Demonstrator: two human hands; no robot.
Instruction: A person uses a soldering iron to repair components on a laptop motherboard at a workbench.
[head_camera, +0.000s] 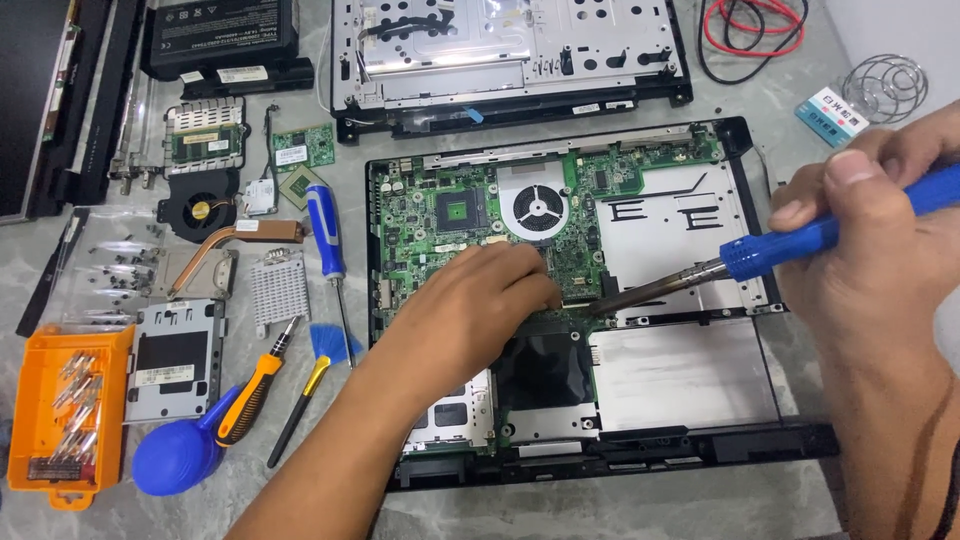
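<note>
An opened laptop base (700, 400) lies on a grey worktop, its green motherboard (440, 215) exposed. The right hand (880, 230) grips a blue-handled soldering iron (760, 255), tip lowered to the board's lower edge, while the left hand (480, 300), fingers curled, presses there, grasping nothing visible. With fingers so near the tip, a slip could burn them or scorch neighbouring components.

Counted on the bench: two hands, one soldering iron (800, 245), one green motherboard (470, 215), three screwdrivers, one orange bit case (30, 400), one blue air blower (175, 455), two cooling fans, one battery pack (225, 35).
</note>
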